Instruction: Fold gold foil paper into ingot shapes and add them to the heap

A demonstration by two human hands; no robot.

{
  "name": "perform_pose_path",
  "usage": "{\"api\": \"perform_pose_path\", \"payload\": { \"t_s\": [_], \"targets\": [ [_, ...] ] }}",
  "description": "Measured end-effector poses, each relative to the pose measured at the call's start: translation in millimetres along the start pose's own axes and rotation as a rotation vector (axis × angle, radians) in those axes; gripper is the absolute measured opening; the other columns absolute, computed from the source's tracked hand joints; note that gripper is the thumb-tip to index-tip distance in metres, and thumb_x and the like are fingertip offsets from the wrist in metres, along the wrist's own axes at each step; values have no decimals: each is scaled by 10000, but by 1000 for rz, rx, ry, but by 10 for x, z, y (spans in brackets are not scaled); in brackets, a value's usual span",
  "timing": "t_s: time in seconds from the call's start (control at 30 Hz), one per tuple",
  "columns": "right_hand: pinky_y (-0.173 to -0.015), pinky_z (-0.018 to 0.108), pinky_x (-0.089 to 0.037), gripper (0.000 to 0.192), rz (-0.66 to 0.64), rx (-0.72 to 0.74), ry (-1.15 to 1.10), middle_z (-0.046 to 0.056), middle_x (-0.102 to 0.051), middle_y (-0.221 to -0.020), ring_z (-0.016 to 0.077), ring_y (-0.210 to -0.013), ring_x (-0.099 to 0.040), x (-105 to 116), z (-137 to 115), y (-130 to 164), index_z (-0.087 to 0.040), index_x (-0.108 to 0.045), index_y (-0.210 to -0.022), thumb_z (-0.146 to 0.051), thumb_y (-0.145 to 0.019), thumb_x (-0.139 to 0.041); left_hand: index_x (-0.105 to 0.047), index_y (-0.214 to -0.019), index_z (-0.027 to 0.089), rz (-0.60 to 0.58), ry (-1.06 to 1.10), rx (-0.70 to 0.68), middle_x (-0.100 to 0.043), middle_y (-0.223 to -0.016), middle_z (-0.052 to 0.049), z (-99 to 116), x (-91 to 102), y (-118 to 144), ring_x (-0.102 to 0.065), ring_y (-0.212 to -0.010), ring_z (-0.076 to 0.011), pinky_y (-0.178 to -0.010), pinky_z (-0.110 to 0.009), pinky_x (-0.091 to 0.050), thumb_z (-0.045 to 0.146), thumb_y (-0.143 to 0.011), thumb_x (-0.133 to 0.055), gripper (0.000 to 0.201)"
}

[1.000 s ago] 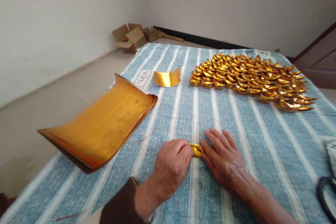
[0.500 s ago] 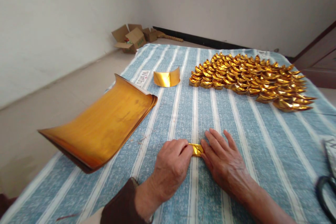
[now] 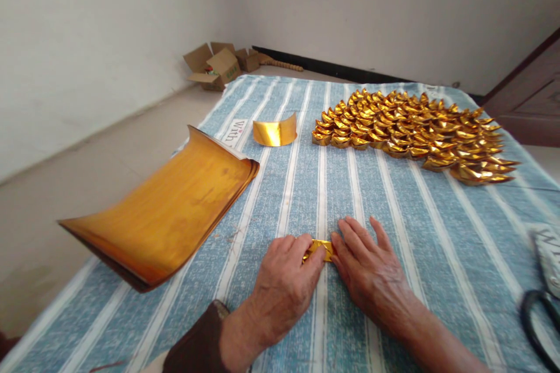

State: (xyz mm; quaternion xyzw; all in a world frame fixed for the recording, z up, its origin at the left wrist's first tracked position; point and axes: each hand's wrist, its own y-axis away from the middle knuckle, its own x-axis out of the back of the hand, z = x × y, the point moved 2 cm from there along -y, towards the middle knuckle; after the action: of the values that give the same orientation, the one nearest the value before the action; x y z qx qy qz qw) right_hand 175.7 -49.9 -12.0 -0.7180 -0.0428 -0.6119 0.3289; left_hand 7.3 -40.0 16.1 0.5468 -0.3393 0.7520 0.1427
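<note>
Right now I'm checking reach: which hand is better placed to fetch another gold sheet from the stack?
Left. The left hand lies on the stack's side, the gold sheet stack just beyond it; the right hand would have to cross over the folded gold piece.

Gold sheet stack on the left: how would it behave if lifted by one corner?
The gold sheet stack would probably flop and fan apart: its thin leaves already curl up at both ends. Likely light for its size. The glossy faces suggest sheets could slide off each other onto the striped cloth.
</note>
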Motion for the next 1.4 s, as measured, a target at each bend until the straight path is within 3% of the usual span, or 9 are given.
{"api": "perform_pose_path", "payload": {
  "t_s": [0.63, 0.93, 1.4],
  "targets": [
    [-1111, 564, -287, 284, -25, -27, -6, 151, -620, -1278, 310, -1257, -508, 9, -28, -7, -133, -641, -1166, -210, -992, -429, -639, -941, 164, -2, -2, 13, -595, -834, -59, 6, 3, -13, -540, -722, -202, -632, -353, -459, 204, -995, -423, 227],
    [-1085, 568, -303, 291, -30, -29, 2, 154, -635, -1260, 323, -1238, -522, 25, -39, -21, -117, -633, -1165, -213, -998, -415, -650, -883, 178, 16, 204, 120, -595, -839, -39, -103, -30, -24, -556, -767, -191, -669, -339, -464, 196, -970, -482, 191],
    [-1070, 571, -316, 288, -29, -22, 42, 156, -635, -1260, 318, -1221, -532, 4, -41, -32, -120, -635, -1167, -206, -982, -432, -655, -934, 173, 10, -29, 17, -586, -826, -44, -54, -80, -6, -529, -748, -183, -650, -323, -445, 207, -1001, -435, 233]
  ]
}}
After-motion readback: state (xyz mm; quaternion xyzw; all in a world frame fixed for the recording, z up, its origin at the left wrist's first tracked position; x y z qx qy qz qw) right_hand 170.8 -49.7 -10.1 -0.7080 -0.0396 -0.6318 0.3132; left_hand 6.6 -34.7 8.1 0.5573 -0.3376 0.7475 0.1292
